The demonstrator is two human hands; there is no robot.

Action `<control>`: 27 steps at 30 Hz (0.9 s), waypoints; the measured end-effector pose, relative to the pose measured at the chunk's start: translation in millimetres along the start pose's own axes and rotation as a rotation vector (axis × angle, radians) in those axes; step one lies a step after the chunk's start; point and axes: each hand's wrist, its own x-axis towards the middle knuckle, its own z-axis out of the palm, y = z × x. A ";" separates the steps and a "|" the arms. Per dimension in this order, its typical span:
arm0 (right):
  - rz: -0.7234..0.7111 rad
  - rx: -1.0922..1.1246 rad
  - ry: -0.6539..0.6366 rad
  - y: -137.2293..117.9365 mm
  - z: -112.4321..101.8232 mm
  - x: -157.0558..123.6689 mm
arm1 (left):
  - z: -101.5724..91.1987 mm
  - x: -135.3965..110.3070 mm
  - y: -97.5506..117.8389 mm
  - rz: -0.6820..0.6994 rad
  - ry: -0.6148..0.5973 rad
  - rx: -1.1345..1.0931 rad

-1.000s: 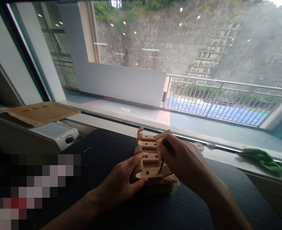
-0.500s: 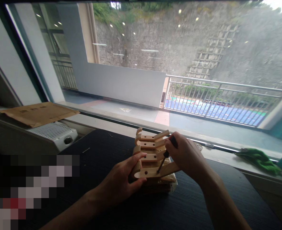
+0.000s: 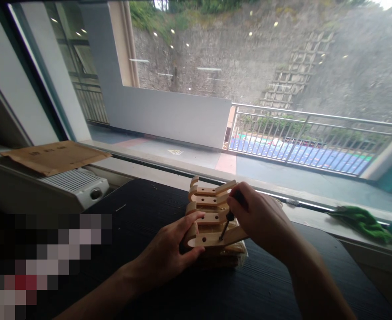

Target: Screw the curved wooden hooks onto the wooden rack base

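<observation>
A stack of pale wooden hook-shaped pieces (image 3: 206, 209) with drilled holes stands on the black table (image 3: 236, 293). My left hand (image 3: 164, 260) grips the nearest wooden piece at its left, curved end, thumb on top. My right hand (image 3: 261, 220) is closed round a small black-handled screwdriver (image 3: 227, 221). Its tip sits in a hole of the nearest piece. The stack rests on a clear plastic bag of more wooden parts (image 3: 226, 258).
A white heater (image 3: 78, 186) with brown cardboard (image 3: 54, 155) on it stands at the left. A green cloth (image 3: 362, 222) lies on the window sill at the right. A large window runs behind the table. The lower left is pixelated.
The right hand turned slightly about the screwdriver, whose tip stays in the same hole. The left hand kept its hold on the wooden piece.
</observation>
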 end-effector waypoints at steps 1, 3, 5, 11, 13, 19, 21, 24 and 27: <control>0.015 -0.003 -0.004 1.6 0.7 0.9 | 0.2 -0.1 -0.2 0.000 -0.001 0.000; 0.043 -0.015 -0.012 4.3 1.7 2.2 | 0.8 -0.1 -1.0 0.001 0.004 0.001; 0.068 -0.032 -0.007 6.0 1.6 2.7 | 1.5 -0.1 -1.7 0.006 0.011 0.001; 0.008 -0.016 0.014 2.1 -2.8 -2.2 | 1.1 0.5 -1.1 0.005 0.008 -0.007; -0.037 -0.016 0.029 -2.8 -2.9 -3.8 | 0.6 0.9 -0.3 0.006 0.006 -0.004; -0.074 -0.070 0.018 -14.0 2.6 -2.8 | 1.0 0.0 0.3 0.007 0.011 0.016; -0.040 -0.082 0.021 -11.4 5.0 -0.4 | 1.3 -0.2 -0.2 0.012 0.013 0.015; 0.024 -0.071 0.029 -1.5 9.3 3.9 | 1.9 -0.1 -1.9 0.032 0.024 0.015; 0.072 -0.064 0.044 8.9 12.7 6.7 | 2.3 0.4 -3.4 0.039 0.038 0.010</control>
